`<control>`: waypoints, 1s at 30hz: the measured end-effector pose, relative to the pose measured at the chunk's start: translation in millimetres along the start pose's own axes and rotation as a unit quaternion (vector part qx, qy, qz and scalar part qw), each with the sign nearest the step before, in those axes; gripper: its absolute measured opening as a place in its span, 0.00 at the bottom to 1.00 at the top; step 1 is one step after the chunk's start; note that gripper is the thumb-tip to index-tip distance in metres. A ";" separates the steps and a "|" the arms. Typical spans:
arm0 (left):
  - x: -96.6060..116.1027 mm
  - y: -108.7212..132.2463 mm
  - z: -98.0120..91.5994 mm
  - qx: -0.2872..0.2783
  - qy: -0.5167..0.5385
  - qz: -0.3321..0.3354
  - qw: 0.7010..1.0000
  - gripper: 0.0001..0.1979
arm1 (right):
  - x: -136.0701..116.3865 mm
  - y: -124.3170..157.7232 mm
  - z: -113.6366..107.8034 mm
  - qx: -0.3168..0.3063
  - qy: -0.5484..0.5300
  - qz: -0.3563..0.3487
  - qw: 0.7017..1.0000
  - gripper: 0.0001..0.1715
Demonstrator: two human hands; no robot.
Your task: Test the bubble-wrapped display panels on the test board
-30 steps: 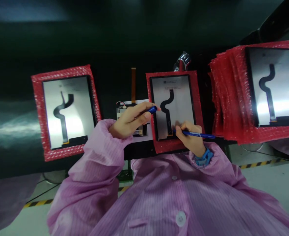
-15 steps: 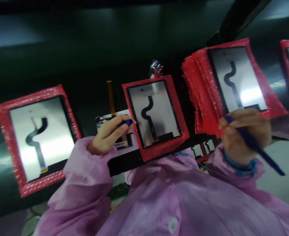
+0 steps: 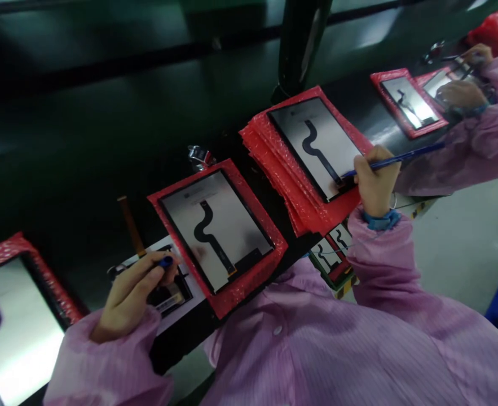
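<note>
My right hand [image 3: 376, 173] grips a blue pen [image 3: 409, 155]. The pen's tip is at the lower end of the dark ribbon cable on a display panel [image 3: 333, 135], which lies on top of a stack of red bubble bags [image 3: 269, 169]. In my left hand [image 3: 136, 290] a small blue pen cap [image 3: 165, 261] is pinched, its end toward me. Beneath that hand is a white sheet with an electronic part [image 3: 172, 299], partly hidden. Between my hands a second display panel [image 3: 232, 225] lies on a red bubble bag [image 3: 249, 285].
At left a panel [image 3: 24, 332] rests on red bubble wrap. An orange flex strip [image 3: 131, 225] sticks up behind my left hand. A dark post [image 3: 302, 45] rises at the back. At right, a co-worker's hands [image 3: 462, 93] work beside another panel [image 3: 409, 101].
My view has turned to the right. My right hand has brought the pen's tip to the cable end on the stacked panel. The left hand keeps its pinch.
</note>
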State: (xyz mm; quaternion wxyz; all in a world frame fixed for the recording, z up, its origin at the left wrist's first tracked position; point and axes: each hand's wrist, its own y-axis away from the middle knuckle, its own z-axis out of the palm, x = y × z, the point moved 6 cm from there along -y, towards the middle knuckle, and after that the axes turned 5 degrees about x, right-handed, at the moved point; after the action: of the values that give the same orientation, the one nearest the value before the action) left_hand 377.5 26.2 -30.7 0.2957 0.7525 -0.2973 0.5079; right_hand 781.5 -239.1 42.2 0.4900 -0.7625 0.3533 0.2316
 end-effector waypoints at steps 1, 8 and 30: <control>-0.6 -0.4 0.1 -0.004 -0.001 0.000 1.000 0.06 | 0.5 0.5 0.7 -0.005 0.008 0.001 1.000 0.22; 0.6 1.5 -1.2 -0.005 -0.004 0.009 1.000 0.06 | 6.1 -1.2 -0.4 -0.002 0.022 0.007 1.000 0.22; 26.3 11.0 47.6 -0.140 0.099 0.133 0.976 0.20 | -192.9 140.7 152.4 -0.551 -0.392 0.094 0.731 0.09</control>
State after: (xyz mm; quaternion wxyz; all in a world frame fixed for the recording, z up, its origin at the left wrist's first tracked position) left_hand 405.4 -20.3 -19.1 0.3562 0.6034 -0.4317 0.5680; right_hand 548.7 -78.1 32.1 0.0547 -0.7032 0.0096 0.7088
